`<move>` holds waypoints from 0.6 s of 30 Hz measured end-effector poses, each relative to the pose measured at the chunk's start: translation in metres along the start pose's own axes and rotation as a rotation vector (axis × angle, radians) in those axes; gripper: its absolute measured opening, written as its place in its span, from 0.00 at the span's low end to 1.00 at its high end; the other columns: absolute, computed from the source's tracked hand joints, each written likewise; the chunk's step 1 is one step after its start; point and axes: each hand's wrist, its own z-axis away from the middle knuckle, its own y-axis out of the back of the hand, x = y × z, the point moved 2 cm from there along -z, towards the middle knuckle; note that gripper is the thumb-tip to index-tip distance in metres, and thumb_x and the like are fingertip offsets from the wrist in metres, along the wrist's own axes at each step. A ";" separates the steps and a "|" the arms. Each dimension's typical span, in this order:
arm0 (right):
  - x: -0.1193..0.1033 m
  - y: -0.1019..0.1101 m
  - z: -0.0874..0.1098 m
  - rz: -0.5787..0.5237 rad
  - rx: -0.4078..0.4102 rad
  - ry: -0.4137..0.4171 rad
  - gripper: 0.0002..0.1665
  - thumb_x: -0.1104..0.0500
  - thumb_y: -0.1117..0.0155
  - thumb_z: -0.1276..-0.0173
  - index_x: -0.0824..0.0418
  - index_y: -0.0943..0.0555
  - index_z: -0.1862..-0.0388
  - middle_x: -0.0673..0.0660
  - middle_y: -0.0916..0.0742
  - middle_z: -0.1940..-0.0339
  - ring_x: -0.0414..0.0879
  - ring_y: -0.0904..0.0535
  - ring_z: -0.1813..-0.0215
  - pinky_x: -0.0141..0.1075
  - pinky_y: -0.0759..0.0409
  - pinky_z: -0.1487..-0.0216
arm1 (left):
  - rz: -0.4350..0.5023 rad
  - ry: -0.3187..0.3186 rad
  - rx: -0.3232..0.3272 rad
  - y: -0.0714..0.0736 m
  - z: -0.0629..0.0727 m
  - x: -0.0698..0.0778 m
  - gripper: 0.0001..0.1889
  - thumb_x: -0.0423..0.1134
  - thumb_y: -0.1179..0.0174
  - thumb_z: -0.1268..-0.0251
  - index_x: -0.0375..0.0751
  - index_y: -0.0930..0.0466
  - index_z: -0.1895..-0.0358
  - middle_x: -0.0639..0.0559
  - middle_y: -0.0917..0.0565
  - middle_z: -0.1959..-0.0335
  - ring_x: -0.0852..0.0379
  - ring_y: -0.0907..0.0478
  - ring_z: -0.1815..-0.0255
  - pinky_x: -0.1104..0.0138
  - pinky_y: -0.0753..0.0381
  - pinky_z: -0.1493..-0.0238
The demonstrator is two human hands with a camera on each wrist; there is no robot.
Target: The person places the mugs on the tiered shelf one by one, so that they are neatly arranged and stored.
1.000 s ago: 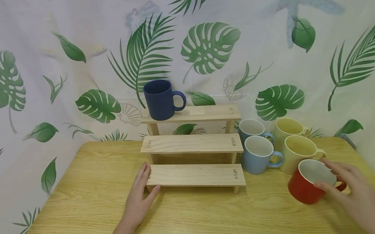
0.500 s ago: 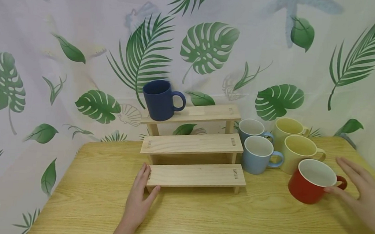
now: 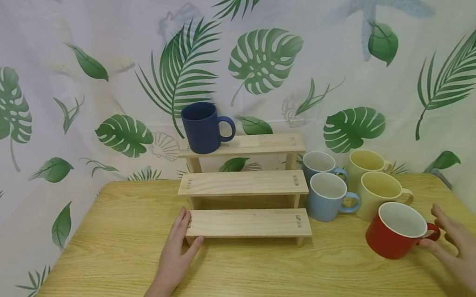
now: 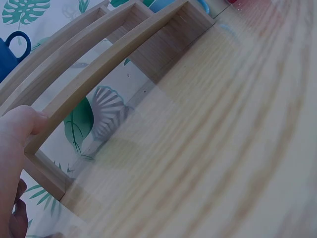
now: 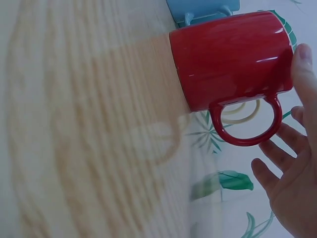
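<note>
In the head view, my left hand point(image 3: 175, 253) holds the left front corner of a three-step wooden stand point(image 3: 249, 221), thumb at the front edge and fingers along the end. In the left wrist view its thumb rests on the lowest board point(image 4: 89, 82). My right hand point(image 3: 460, 252) is at the handle of a red mug point(image 3: 390, 237) with a white inside, which stands upright on the table. In the right wrist view the thumb is beside the mug's rim, and loosely bent fingers point(image 5: 277, 158) are by the red handle point(image 5: 242, 143), not wrapped round it.
A dark blue mug point(image 3: 201, 129) stands on the top step's left end. Two blue mugs point(image 3: 326, 199) and two yellow mugs point(image 3: 379, 192) stand close together, right of the stand. A leaf-print cloth point(image 3: 265, 62) hangs behind the wooden table point(image 3: 253, 280).
My right hand has drawn back from over the red mug's rim to its handle on the right, and its fingers have bent a little. The left hand and the mugs have stayed put.
</note>
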 end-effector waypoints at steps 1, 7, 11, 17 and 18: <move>0.001 -0.001 0.001 -0.025 -0.004 -0.001 0.46 0.68 0.40 0.33 0.59 0.51 0.22 0.37 0.39 0.28 0.14 0.46 0.42 0.07 0.50 0.47 | 0.000 0.001 0.000 0.000 0.000 0.000 0.39 0.52 0.45 0.31 0.46 0.51 0.24 0.50 0.53 0.23 0.48 0.53 0.25 0.45 0.48 0.31; 0.009 -0.003 0.003 -0.167 -0.041 -0.068 0.45 0.70 0.45 0.30 0.54 0.55 0.22 0.22 0.34 0.42 0.13 0.38 0.47 0.10 0.37 0.52 | 0.003 0.004 -0.001 0.000 0.000 0.000 0.39 0.53 0.45 0.31 0.44 0.51 0.24 0.49 0.53 0.23 0.48 0.53 0.25 0.45 0.48 0.30; 0.012 -0.004 0.003 -0.183 -0.044 -0.099 0.45 0.69 0.45 0.29 0.54 0.55 0.21 0.22 0.33 0.44 0.12 0.36 0.49 0.09 0.35 0.56 | 0.005 0.004 -0.003 0.000 0.000 0.000 0.39 0.53 0.45 0.31 0.43 0.51 0.24 0.49 0.53 0.23 0.48 0.54 0.25 0.45 0.48 0.30; 0.014 -0.004 -0.002 -0.141 -0.055 -0.121 0.45 0.66 0.43 0.30 0.52 0.54 0.21 0.21 0.33 0.48 0.13 0.35 0.52 0.09 0.36 0.59 | 0.006 0.005 -0.002 0.000 0.000 0.000 0.39 0.52 0.44 0.31 0.43 0.51 0.24 0.49 0.53 0.23 0.48 0.54 0.25 0.45 0.48 0.30; 0.015 -0.004 -0.002 -0.138 -0.057 -0.127 0.46 0.66 0.42 0.30 0.52 0.54 0.21 0.21 0.33 0.49 0.13 0.35 0.53 0.09 0.36 0.59 | 0.005 0.005 -0.002 0.000 0.000 0.000 0.39 0.52 0.44 0.31 0.44 0.51 0.24 0.49 0.53 0.23 0.48 0.54 0.25 0.45 0.48 0.30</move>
